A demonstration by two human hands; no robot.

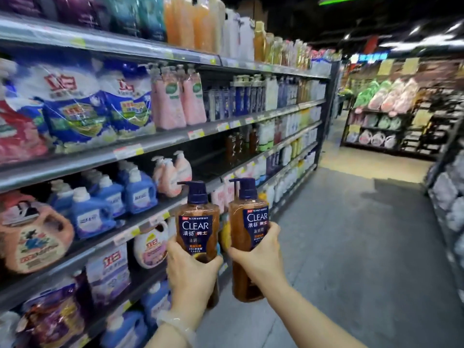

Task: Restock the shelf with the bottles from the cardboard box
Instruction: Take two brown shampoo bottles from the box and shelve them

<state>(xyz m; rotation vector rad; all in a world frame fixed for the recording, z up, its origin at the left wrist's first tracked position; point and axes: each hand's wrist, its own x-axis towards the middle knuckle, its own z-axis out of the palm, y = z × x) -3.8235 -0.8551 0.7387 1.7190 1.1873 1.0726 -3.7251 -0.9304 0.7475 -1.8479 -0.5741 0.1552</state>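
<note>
Bottles in both hands, gap up and ahead

You hold 2 amber pump bottles upright in the aisle, 1 in each hand. Your left hand (192, 267) wraps the lower body of the left bottle (197, 222), fingers curled round it below the label. Your right hand (258, 249) grips the right bottle (247, 237) at mid-body, thumb across the label's foot, and its base hangs free below your fist. Both long axes stand near vertical, pump heads up, labels facing you. The 2 bottles sit just beside each other, not touching as far as you can see.

The shelf (175, 139) runs along your left. The likely slot is the dark gap (213, 156) on the tier holding 3 matching brown bottles (238, 144), above and ahead of both hands, slightly to the left. The left bottle is nearer that gap, so it should probably go in first: lift, reach forward and left, keep it upright to clear the shelf edge above. The pink pump bottles (173, 174) stand at the gap's left end; steer clear of them.

No cardboard box is in view.
</note>
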